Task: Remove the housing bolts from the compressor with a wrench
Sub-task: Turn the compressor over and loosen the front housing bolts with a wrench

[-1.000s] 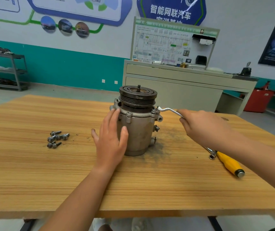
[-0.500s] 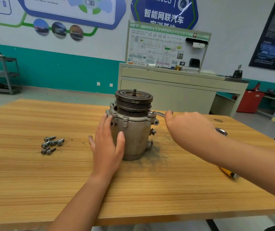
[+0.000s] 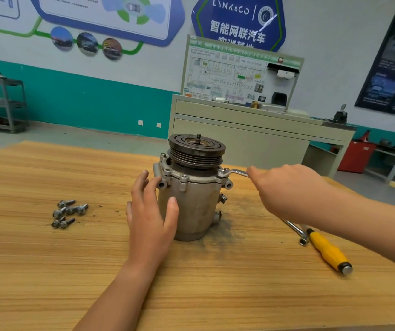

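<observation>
A grey metal compressor [image 3: 196,201] with a dark pulley on top stands upright in the middle of the wooden table [image 3: 48,271]. My left hand [image 3: 151,216] presses flat against its left side with straight fingers. My right hand [image 3: 284,189] grips the handle of a silver offset wrench [image 3: 233,172]. The wrench's ring end sits on a bolt at the right edge of the housing flange. Several removed bolts [image 3: 67,212] lie in a loose heap on the table to the left.
A second silver wrench [image 3: 295,230] and a yellow-handled tool [image 3: 328,252] lie on the table to the right, under my right forearm. Dark grime marks the wood beside the compressor. A beige cabinet with a wiring board [image 3: 239,130] stands behind the table.
My right hand and the wrench handle swung in towards the compressor and back out a little. My left hand stayed on the housing. The view moved closer.
</observation>
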